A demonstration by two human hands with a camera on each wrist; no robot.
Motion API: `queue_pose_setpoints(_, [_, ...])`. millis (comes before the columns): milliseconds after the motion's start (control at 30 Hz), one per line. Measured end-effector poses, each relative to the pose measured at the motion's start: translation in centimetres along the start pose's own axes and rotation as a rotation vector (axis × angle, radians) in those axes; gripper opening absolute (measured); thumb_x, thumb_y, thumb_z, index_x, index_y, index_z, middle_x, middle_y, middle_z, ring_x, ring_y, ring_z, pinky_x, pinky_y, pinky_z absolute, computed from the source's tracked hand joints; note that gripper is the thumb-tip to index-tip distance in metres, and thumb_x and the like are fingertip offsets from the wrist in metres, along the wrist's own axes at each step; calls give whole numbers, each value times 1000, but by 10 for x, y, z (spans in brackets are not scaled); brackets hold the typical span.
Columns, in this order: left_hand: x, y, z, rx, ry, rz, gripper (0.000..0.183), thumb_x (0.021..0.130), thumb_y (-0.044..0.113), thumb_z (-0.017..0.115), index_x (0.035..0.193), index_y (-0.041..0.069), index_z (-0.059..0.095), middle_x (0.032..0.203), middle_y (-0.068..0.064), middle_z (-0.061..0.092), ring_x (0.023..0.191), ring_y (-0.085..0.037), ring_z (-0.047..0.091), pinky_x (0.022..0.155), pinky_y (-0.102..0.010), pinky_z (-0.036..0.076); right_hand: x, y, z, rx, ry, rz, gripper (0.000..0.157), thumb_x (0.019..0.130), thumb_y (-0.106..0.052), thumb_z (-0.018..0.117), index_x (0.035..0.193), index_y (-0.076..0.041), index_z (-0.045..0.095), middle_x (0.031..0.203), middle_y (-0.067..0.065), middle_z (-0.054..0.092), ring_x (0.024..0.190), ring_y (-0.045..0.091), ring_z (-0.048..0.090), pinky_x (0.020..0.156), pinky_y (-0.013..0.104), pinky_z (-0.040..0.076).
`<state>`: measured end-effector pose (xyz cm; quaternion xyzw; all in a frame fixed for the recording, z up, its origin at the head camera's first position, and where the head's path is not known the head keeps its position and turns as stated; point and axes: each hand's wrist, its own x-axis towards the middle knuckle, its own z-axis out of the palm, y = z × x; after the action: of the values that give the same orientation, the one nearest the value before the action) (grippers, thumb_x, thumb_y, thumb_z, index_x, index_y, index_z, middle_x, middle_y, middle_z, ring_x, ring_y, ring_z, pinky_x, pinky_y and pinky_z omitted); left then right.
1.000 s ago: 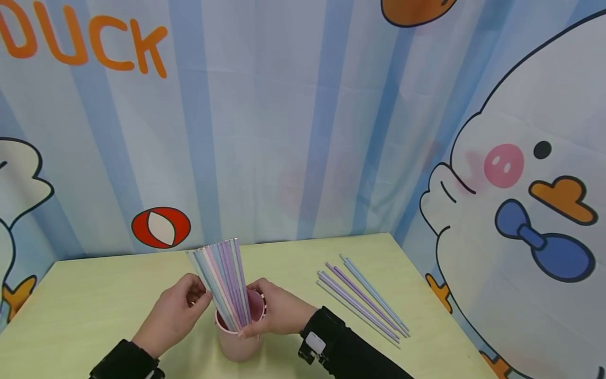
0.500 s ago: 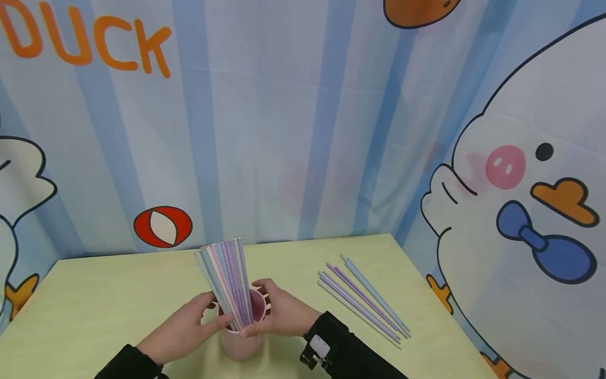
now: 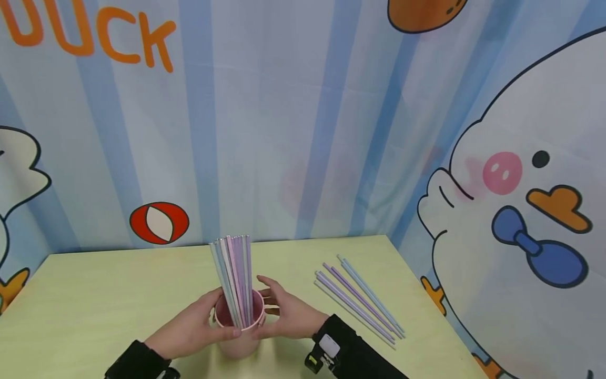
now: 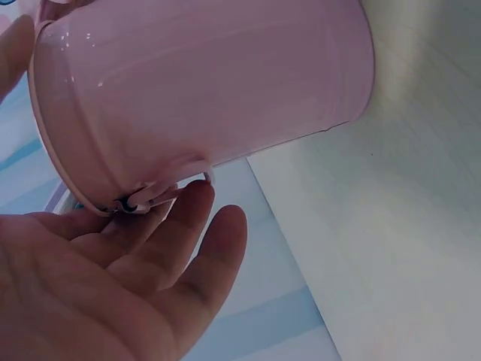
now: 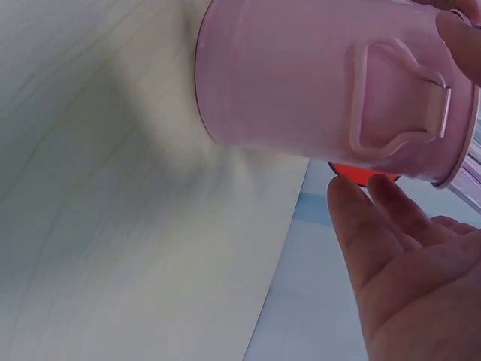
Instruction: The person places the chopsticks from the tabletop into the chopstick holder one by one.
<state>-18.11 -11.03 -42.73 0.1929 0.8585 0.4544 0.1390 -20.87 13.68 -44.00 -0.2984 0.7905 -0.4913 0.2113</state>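
A pink bucket [image 3: 239,348] with a side handle [image 5: 361,98] stands upright on the table in the head view. A bunch of pastel straws [image 3: 236,284] in blue, pink and purple stands in it, leaning slightly left. My left hand [image 3: 191,326] holds the bucket at its left side, thumb across the front of the rim and fingers round by a handle [image 4: 169,184]. On the other side my right hand [image 3: 298,316] is spread, its thumb close to the front rim. In the right wrist view its fingers [image 5: 353,218] stand apart from the wall.
Several loose blue and purple straws [image 3: 360,302] lie slantwise on the pale yellow table [image 3: 118,284], right of the bucket. Behind the table hangs a blue-striped curtain [image 3: 274,131] with duck drawings. The table's right edge [image 3: 435,308] runs beside the curtain.
My left hand has moved right from the straws onto the bucket's rim. The bunch has swung more upright. My right hand's fingers have spread away from the bucket.
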Motion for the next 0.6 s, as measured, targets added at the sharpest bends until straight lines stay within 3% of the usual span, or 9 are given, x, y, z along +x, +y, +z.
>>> queue_pose_setpoints(133, [-1, 1, 1, 16, 33, -51, 91, 72, 49, 78, 144, 16, 34, 141, -8, 46, 119, -24, 47, 100, -58, 42, -4, 1, -13, -146, 68, -4, 84, 84, -33, 72, 149, -21, 21, 141, 7, 45, 123, 16, 44, 106, 37, 41])
queue_pose_setpoints(367, [-3, 3, 2, 84, 74, -107, 96, 69, 53, 79, 144, 14, 34, 141, -8, 47, 118, -24, 48, 98, -58, 44, -16, 11, -60, -652, 271, 43, 38, 90, -20, 65, 125, -7, 57, 116, 11, 63, 97, 19, 58, 84, 36, 53])
queue_pose_setpoints(600, [-4, 7, -1, 75, 48, -80, 87, 73, 48, 78, 145, 20, 36, 142, -5, 46, 119, -22, 47, 99, -55, 44, -29, 49, -89, -1005, 297, 96, 12, 84, -10, 69, 96, -9, 72, 84, 3, 68, 77, 14, 59, 68, 32, 52])
